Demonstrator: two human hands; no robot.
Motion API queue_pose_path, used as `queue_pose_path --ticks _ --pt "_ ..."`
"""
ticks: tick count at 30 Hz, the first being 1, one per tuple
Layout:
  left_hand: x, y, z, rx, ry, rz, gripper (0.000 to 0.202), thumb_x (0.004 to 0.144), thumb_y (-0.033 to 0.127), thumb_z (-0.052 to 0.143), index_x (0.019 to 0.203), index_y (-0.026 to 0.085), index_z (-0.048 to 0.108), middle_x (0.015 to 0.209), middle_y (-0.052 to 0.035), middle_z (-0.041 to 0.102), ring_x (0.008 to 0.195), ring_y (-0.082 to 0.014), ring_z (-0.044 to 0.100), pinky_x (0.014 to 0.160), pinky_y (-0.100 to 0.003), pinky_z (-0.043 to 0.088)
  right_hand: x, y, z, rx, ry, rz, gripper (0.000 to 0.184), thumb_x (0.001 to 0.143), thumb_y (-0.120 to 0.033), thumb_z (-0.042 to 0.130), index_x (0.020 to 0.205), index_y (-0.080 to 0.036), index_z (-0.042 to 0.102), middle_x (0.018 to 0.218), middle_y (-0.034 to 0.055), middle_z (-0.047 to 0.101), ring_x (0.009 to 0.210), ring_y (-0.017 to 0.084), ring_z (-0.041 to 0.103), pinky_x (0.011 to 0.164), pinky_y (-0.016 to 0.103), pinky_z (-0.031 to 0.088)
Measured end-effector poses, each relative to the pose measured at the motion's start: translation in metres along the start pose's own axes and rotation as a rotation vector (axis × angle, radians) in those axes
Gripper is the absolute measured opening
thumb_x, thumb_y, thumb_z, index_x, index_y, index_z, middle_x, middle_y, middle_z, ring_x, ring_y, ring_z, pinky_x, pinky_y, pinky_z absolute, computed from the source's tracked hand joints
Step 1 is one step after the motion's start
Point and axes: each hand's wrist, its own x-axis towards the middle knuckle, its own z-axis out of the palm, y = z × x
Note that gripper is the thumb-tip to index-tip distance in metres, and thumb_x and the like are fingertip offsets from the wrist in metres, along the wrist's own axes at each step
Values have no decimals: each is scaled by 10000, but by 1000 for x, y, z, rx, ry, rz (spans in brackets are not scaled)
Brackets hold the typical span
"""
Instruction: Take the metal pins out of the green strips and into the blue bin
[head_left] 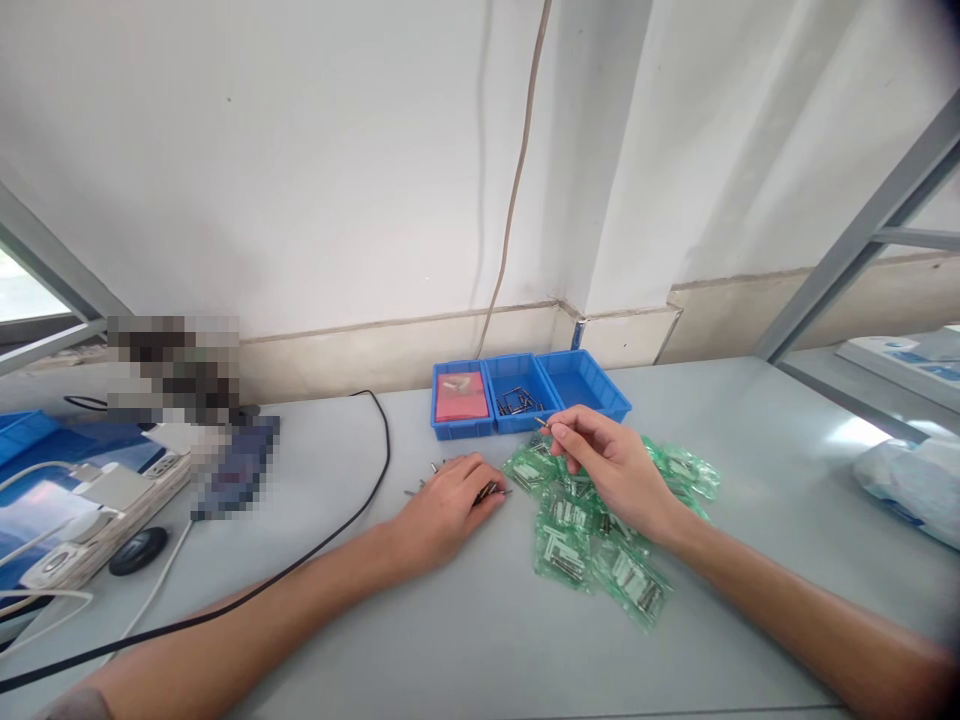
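Note:
My right hand (pixel 611 465) is closed in a pinch on a small metal pin (pixel 541 424), held just in front of the blue trays. Below it lies a heap of green-tinted plastic bags (pixel 566 552) with small metal pieces and white labels in them. On the grey table, my left hand (pixel 450 502) rests with curled fingers over several small metal rods (pixel 489 492). Some rods poke out past its fingertips and behind the knuckles. The hand hides the rest of that pile.
Three joined blue trays (pixel 463 430) stand near the wall; one holds a red packet (pixel 460 398), the middle one dark metal pieces (pixel 519 402). A black cable (pixel 388 440) crosses my left forearm. Power strips (pixel 97 520) lie left, a plastic-wrapped package (pixel 911 485) right.

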Motion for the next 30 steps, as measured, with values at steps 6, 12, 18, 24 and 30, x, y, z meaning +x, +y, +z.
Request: queue_pose_path --ticks 6,12,18,24,30 --pt "1 1 1 40 -5 14 126 1129 261 491 1086 212 599 1076 -37 700 983 -214 653 909 -355 506 1 0 0 0 -1 0 258 1062 -479 585 1005 -249 687 856 1 660 676 162 545 620 302 419" --pt "2 2 1 65 -10 32 186 1151 263 433 1113 211 607 1099 -42 716 1001 -216 666 934 -360 504 0 -1 0 11 1 -8 261 1059 -477 589 987 -247 688 851 2 660 674 159 541 613 301 420" --pt "2 2 -1 68 -17 52 259 1169 277 362 1092 205 599 1066 -46 713 947 -212 651 891 -347 490 0 -1 0 17 -8 -7 254 1058 -471 591 979 -250 686 863 3 662 676 156 547 612 304 427" --pt "2 4 -3 141 -45 17 366 1175 298 294 939 196 553 897 -39 662 791 -205 586 772 -329 453 -1 0 -1 10 -8 -5 247 1060 -467 585 984 -255 685 857 -3 660 669 153 548 601 302 426" --pt "4 2 0 212 -39 49 389 1169 313 306 890 192 548 853 -37 636 752 -202 566 751 -331 427 -1 0 0 9 -11 -8 255 1060 -468 581 966 -252 679 852 -1 655 661 152 530 578 299 412"
